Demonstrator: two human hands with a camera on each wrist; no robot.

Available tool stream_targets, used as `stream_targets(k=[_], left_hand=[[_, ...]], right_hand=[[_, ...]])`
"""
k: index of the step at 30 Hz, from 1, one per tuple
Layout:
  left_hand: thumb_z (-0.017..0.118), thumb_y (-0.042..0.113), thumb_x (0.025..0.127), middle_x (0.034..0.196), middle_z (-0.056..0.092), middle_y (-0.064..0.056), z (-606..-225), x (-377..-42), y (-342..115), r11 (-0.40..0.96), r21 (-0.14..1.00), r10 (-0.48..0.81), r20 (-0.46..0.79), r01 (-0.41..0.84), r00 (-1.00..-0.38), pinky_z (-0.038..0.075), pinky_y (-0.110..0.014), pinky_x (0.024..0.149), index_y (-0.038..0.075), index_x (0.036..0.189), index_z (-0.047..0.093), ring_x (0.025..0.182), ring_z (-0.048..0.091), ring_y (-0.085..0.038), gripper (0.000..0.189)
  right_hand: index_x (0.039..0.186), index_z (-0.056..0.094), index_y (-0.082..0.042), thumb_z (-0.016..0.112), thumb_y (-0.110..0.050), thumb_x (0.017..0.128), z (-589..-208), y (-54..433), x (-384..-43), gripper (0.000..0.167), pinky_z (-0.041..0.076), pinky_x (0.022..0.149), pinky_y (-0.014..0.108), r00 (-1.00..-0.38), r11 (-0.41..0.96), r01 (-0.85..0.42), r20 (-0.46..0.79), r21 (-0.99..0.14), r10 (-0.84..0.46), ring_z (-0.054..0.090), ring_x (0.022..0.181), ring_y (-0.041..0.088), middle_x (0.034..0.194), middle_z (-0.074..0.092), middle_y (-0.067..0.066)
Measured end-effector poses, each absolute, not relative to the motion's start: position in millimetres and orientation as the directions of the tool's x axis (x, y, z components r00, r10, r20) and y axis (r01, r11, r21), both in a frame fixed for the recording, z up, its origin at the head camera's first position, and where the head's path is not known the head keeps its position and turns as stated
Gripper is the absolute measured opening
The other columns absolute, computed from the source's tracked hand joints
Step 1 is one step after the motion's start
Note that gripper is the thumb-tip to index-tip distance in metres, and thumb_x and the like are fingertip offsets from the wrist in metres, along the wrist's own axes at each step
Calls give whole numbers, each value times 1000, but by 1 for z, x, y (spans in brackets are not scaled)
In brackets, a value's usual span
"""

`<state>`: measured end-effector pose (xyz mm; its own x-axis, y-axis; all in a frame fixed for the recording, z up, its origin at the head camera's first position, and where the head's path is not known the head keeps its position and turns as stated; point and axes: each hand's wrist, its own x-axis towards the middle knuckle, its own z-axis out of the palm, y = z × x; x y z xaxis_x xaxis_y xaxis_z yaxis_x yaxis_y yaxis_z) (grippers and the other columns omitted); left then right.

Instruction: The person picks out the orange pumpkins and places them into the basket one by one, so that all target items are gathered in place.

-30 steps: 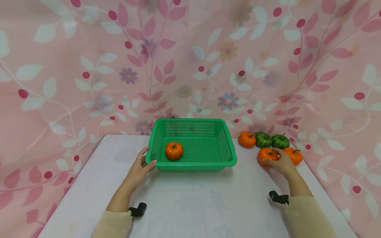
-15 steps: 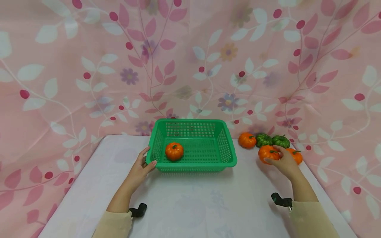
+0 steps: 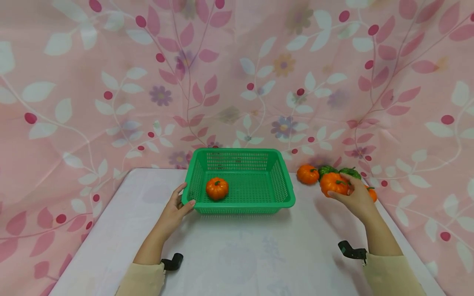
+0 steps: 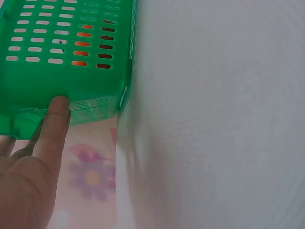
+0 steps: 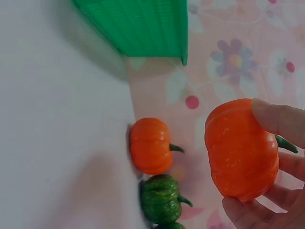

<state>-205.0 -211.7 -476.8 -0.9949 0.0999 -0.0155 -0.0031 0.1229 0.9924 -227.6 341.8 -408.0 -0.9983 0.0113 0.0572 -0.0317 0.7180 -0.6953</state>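
Note:
My right hand (image 3: 358, 200) holds a small orange pumpkin (image 3: 332, 184) between thumb and fingers, raised over the right side of the table. In the right wrist view this pumpkin (image 5: 242, 149) has its green stem pointing toward the palm. At the left, my left hand (image 3: 172, 210) grips the near left corner of a green plastic basket (image 3: 237, 204), thumb at the front rim and fingers along the left side. Inside the basket, toward its left, sits another orange pumpkin (image 3: 217, 188). The left wrist view shows a finger against the slotted basket wall (image 4: 47, 81).
Right of the basket stand an orange pumpkin (image 3: 307, 174) and two green pumpkins (image 3: 327, 170), partly covered by the held one. Another orange pumpkin (image 3: 372, 193) is mostly hidden behind my right hand. A pink floral curtain (image 3: 237, 82) hangs behind the white table (image 3: 237, 255).
My right hand has lifted the orange pumpkin from the table, upward in the head view, now overlapping the green pumpkins. The left hand and basket have stayed put.

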Motion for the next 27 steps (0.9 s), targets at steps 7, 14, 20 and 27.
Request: stream_targets(k=[7,14,20,27], left_hand=[[63,23,101,153,35,-24,-478,-205,-212,122,993,103,-10,2,-995,50,-31,101,23,161,12,132,47,-34,79],[63,22,101,152,36,-24,-481,-207,-214,127,992,101,-9,4,-995,50,-30,100,22,161,13,132,47,-34,79],[62,21,101,153,34,-25,-480,-207,-214,129,992,104,-9,5,-995,49,-31,101,23,161,12,133,46,-36,78],[63,23,101,155,33,-24,-480,-207,-214,119,993,107,-18,-5,-994,49,-31,101,24,162,11,134,45,-35,81]], right_hand=[[157,31,-8,73,-52,88,-396,331,-217,92,45,95,69,-992,716,-76,123,-694,14,41,122,53,152,26,33],[155,33,-7,74,-49,89,-381,316,-209,89,39,98,72,-980,723,-137,200,-677,1,39,126,51,151,31,29],[157,33,-12,73,-49,89,-364,299,-205,87,42,96,72,-976,714,-142,216,-686,14,38,127,52,150,34,27],[155,36,-11,77,-42,88,-351,276,-206,85,44,100,63,-965,682,-207,261,-701,-24,38,131,47,151,33,24]])
